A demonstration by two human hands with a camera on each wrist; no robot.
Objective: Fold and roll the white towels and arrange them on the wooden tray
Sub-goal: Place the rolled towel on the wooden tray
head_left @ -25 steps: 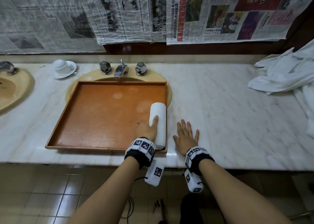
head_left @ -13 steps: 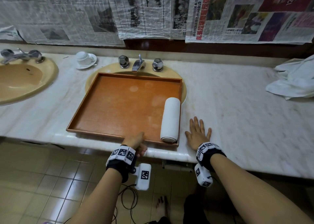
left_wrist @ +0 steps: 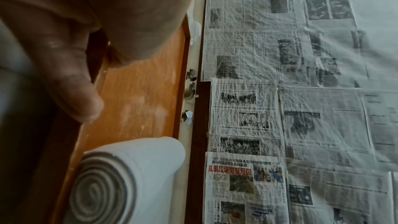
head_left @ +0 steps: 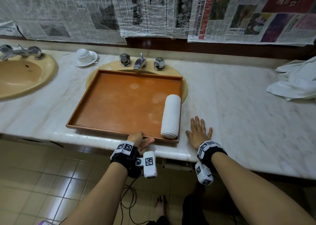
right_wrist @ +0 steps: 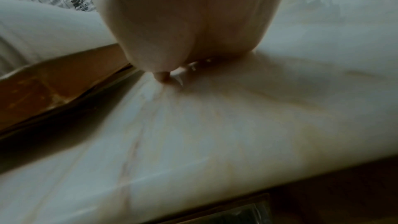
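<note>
A rolled white towel (head_left: 171, 117) lies along the right inner side of the wooden tray (head_left: 116, 105), its spiral end (left_wrist: 101, 192) facing me. My left hand (head_left: 139, 139) grips the tray's near rim, left of the roll. The fingers curl over the rim and the thumb (left_wrist: 81, 94) lies along its outside. My right hand (head_left: 199, 133) rests flat on the marble counter (head_left: 239, 122) just right of the tray, fingers spread and holding nothing. In the right wrist view the palm (right_wrist: 189, 23) presses on the marble. A heap of unfolded white towels (head_left: 295, 84) lies at the far right.
The tray sits over a yellow sink with a chrome faucet (head_left: 141, 63) behind it. An upturned white cup on a saucer (head_left: 85, 56) stands at the back left, beside a second sink (head_left: 22, 74). Newspaper covers the wall. The counter's front edge is right under my wrists.
My left hand has let go of the rolled towel and drawn back to the tray's near rim. The right hand stays flat on the counter.
</note>
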